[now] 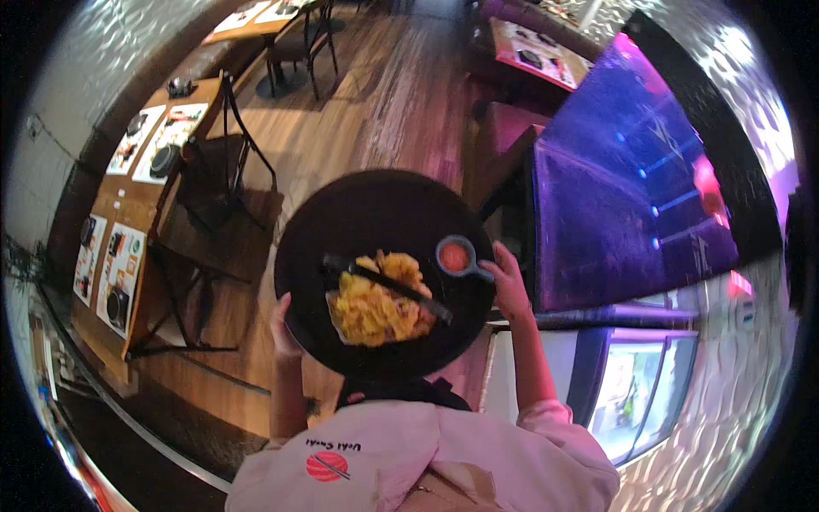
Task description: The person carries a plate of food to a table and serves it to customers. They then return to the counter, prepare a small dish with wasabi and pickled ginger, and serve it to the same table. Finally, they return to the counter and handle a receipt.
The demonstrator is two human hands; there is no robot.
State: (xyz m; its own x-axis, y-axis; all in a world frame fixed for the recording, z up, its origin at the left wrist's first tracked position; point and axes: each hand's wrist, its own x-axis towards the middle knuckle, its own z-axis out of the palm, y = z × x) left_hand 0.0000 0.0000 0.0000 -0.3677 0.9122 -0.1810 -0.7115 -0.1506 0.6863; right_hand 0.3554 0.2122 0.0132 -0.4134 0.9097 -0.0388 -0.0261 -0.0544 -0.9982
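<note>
I carry a round black tray point(375, 209) in front of my body with both hands. My left hand point(284, 328) is closed on its left rim, the fingers partly hidden beneath. My right hand point(510, 283) grips the right rim, close to the handle of a small grey cup point(482, 271) holding red-orange sauce point(455, 255). A heap of yellow, battered-looking food point(371, 311) lies on the near half of the tray. Across it rests a long dark utensil point(405, 291), its exact kind unclear. Whether my right fingers touch the cup handle I cannot tell.
Wooden tables point(136, 200) with printed paper mats and dark dishes line the left, with dark chairs point(223, 162) beside them. A blue-purple glossy panel point(614, 188) stands close on the right. Brown wood-plank flooring point(375, 111) runs ahead, toward another table point(533, 55).
</note>
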